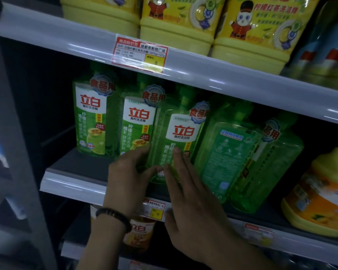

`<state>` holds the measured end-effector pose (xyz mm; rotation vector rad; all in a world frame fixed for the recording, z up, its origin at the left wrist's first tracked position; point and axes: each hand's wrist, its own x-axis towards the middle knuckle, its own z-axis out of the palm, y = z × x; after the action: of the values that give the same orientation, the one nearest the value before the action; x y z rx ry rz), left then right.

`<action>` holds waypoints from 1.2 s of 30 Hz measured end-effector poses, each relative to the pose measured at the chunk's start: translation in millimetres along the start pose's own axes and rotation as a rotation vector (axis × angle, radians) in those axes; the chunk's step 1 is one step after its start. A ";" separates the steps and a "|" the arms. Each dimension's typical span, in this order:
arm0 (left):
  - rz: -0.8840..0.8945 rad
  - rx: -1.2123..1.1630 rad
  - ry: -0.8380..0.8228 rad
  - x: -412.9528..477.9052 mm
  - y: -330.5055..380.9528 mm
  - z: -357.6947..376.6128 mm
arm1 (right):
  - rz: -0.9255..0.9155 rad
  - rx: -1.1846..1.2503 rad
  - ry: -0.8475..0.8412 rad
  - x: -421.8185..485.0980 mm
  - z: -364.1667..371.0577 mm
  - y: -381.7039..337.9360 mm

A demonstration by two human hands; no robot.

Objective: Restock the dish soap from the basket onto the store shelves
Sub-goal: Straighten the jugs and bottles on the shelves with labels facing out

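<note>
The shelves (pixel 183 75) are filling the view, stepping down from upper left to lower right. The top shelf is carrying big yellow jugs (pixel 176 26), standing labels forward so a shopper can read them. The middle shelf (pixel 72 184) is holding the green soap bottles, and its left part is lying bare, probably the room being kept for more stock. At the far right an orange jug (pixel 318 191) is standing on the same level. The basket is not showing anywhere.

Two bottles on the left (pixel 92 115) are standing upright with fronts out. To the right, a turned bottle (pixel 228 156) is leaning with its back label showing; it likely wants turning.

Between them the middle bottle (pixel 176 137) is tilting slightly, apparently being squared into the row. The left hand (pixel 129 176), with a dark bracelet (pixel 113 215) on its wrist, is curling fingers and thumb around the bottle's lower left edge, steadying it. The right hand (pixel 187 193) is lying flat against its front, fingers straight and close together, pressing rather than gripping.

A price tag (pixel 141 53) is hanging on the upper shelf's edge.
</note>
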<state>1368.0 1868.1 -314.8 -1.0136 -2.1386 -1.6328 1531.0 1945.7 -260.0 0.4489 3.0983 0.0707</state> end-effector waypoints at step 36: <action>0.078 0.133 0.003 -31.8 17.5 -12.9 | 0.164 0.485 0.320 -45.6 -10.5 24.8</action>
<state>1400.0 1846.8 -316.4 -1.0389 -2.1456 -1.4357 1581.5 1956.0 -248.2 0.7681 3.3643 -0.6863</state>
